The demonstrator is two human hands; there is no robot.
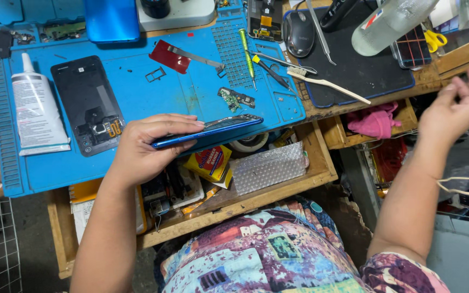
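My left hand [146, 145] grips a blue smartphone [213, 129] by its edge, holding it level over the front edge of the blue work mat [153, 97] and the open wooden drawer [278, 187]. My right hand [454, 108] is raised far to the right, off the bench, fingers loosely curled near thin white cables [465, 187]; whether it pinches one I cannot tell. An opened black phone body [88, 103] lies on the mat to the left, beside a white glue tube [36, 106].
On the mat lie a red card [169, 56], a small circuit board [235, 99], a green screwdriver [247, 51] and tweezers [272, 70]. A black pad [354, 70] carries a mouse [299, 32], a toothbrush [327, 82] and a clear bottle [389, 21]. Pink cloth [375, 122] fills a side box.
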